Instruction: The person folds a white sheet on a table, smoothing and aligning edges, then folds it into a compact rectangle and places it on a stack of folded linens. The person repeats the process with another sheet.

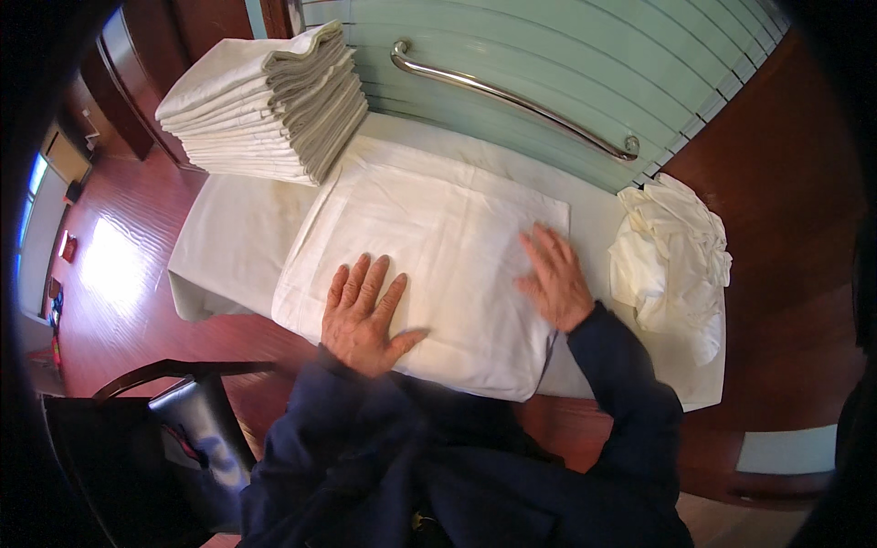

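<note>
A white cloth (pixel 438 212), laid out flat with fold creases across it, covers the middle of the cloth-covered table before me. Palm down on its near left part lies my left hand (pixel 363 315), fingers spread and holding nothing. My right hand (pixel 556 277) is at the cloth's right side, slightly blurred, with its fingers apart and nothing in them. Whether the right fingertips press on the fabric is hard to tell. Beyond the cloth's far left corner rises a tall stack of folded white cloths (pixel 267 103). A crumpled white cloth (pixel 671 260) sits at the table's right end.
Along the table's far side runs a pale green glass panel (pixel 493 41) with a metal bar handle (pixel 514 99). The table's white cover (pixel 233 219) hangs over the left edge. At lower left stands a dark armchair (pixel 116 452) with a shiny black item (pixel 205 438) on it.
</note>
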Available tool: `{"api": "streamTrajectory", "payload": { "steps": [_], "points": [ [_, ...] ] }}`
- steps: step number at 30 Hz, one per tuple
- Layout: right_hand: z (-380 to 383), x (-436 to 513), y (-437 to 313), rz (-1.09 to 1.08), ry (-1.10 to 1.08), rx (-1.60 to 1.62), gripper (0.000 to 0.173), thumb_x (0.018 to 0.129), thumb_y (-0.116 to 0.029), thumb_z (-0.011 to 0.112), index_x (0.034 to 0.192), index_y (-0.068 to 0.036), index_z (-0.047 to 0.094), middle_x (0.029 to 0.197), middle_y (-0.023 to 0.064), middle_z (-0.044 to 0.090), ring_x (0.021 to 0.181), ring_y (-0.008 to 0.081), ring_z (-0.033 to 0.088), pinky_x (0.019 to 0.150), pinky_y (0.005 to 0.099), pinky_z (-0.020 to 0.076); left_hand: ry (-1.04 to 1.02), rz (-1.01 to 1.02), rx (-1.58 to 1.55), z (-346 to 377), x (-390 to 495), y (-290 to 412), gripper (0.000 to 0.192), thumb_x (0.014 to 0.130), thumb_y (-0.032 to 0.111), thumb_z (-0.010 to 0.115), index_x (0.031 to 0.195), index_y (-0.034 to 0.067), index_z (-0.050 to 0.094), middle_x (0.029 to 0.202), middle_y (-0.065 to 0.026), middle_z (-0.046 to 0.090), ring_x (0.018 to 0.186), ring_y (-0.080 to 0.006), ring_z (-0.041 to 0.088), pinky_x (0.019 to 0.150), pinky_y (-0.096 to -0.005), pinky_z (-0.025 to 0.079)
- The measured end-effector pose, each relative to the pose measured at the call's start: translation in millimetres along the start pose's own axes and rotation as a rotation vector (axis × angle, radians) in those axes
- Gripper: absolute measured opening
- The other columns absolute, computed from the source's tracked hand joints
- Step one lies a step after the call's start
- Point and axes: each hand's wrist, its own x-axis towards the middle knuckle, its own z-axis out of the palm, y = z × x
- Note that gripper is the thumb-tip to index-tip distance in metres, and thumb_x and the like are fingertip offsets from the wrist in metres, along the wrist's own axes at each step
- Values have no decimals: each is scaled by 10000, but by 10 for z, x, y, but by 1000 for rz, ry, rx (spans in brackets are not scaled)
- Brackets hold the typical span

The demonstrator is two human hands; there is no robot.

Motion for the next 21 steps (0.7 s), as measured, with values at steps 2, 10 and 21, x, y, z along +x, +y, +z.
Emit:
{"api": "streamTrajectory", "payload": {
  "steps": [2, 10, 21],
  "points": [
    [-104, -250, -304, -114, -35, 36, 653, 931, -379, 625, 1475, -67, 440, 1549, 229, 336, 1396, 457, 319, 1160, 519, 268, 5, 0, 2, 4, 5, 4, 740, 850, 596, 657, 1347, 51, 598, 1495, -206, 457, 1429, -393, 364, 1178, -528, 237],
    [-240, -537, -368, 56, 18, 510, 614, 951, -290, 625, 1466, -22, 425, 1487, 238, 429, 1381, 388, 396, 1159, 450, 281, 42, 17, 8, 13, 20, 4, 661, 784, 493, 742, 1272, 56, 654, 1457, -192, 506, 1395, -386, 417, 1166, -527, 269],
    [-468, -1229, -646, 431, 442, 598, 336, 885, -82, 655, 1206, 18, 640, 1210, 206, 649, 1124, 346, 613, 973, 400, 472, -205, 117, -251, -415, 282, 257, 663, 845, 371, 747, 1348, -21, 569, 1423, -260, 511, 1372, -464, 422, 1134, -553, 320]
  ]
}}
